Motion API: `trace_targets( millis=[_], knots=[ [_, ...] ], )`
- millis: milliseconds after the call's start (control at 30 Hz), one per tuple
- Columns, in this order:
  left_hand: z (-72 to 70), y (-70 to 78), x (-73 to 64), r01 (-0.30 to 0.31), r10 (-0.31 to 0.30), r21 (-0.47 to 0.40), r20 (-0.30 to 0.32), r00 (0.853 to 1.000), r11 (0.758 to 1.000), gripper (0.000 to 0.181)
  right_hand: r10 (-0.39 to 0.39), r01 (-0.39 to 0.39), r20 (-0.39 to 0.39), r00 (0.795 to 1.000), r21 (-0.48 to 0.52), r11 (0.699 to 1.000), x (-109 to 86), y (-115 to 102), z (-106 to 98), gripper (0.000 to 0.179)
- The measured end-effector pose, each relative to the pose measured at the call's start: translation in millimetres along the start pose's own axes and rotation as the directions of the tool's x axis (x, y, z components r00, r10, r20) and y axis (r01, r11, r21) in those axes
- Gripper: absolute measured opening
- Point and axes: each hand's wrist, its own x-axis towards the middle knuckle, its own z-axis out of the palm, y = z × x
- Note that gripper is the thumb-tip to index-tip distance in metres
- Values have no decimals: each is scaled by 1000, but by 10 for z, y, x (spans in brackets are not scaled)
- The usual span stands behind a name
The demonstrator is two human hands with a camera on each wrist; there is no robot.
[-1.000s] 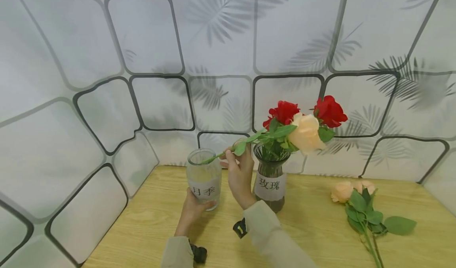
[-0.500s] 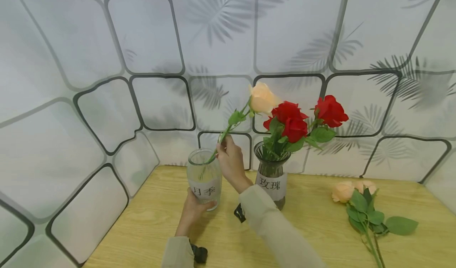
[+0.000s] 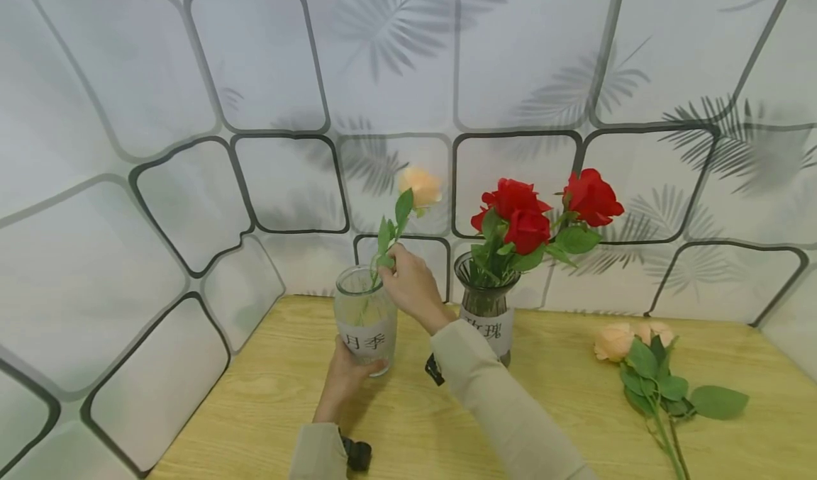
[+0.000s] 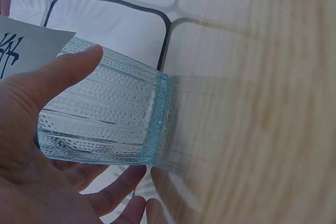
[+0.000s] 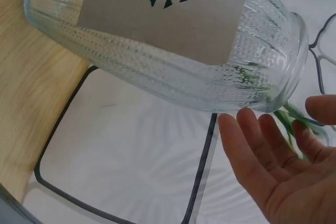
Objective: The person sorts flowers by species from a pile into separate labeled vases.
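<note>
In the head view a clear glass vase [image 3: 365, 310] with a white paper label stands on the table. My left hand [image 3: 347, 370] grips its lower part, and in the left wrist view the thumb [image 4: 73, 69] lies along the ribbed glass near the base. A peach rose [image 3: 419, 186] rises from the vase, its stem inside the mouth. My right hand [image 3: 411, 281] pinches that stem just above the rim. In the right wrist view the stem [image 5: 286, 124] runs behind the fingers [image 5: 236, 145], whose tips are close to the vase neck.
A dark glass vase [image 3: 488, 292] with a label holds several red roses [image 3: 592, 198], right of my right hand. Peach roses [image 3: 615, 342] with green leaves lie on the wooden table [image 3: 255, 402] at the right. A patterned cloth wall [image 3: 396, 97] stands behind.
The peach rose has swung left and upright, away from the red roses, and its stem has gone deeper into the clear vase. My right hand moved left with it; my left hand stayed still.
</note>
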Motion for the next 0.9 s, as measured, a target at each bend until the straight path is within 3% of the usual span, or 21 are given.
trace_targets(
  millis=[333, 467, 633, 900],
  knots=[
    [2, 11, 6, 15, -15, 23, -11, 1000, 1000, 88, -5, 11, -40, 999, 143, 990, -107, 110, 13, 14],
    [5, 6, 18, 23, -23, 30, -16, 1000, 999, 90, 71, -68, -9, 997, 216, 974, -215, 184, -9, 10],
    [12, 6, 19, 39, -38, 31, -20, 999, 999, 90, 182, -196, 74, 980, 317, 928, -372, 280, -61, 12],
    [14, 40, -4, 29, -27, 48, -37, 999, 998, 88, 204, -236, 124, 971, 370, 899, -569, 373, -151, 17]
  ],
)
